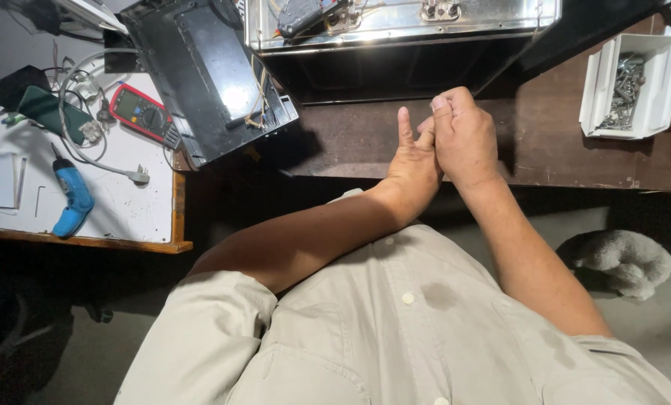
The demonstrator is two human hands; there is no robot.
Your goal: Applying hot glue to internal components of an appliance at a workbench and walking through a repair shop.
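Right hand [464, 136] clenched around fingers [404, 124] of left hand [414, 161], above near edge of brown table [350, 142]; nothing else held. Black housing [208, 75] far left, nearer left hand; white screw tray [635, 86] far right.

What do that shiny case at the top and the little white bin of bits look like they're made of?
Shiny case: probably polished metal, since it mirrors light and has a metal latch. White bin: likely matte plastic, with smooth moulded walls. The bits inside look like grey metal hardware.
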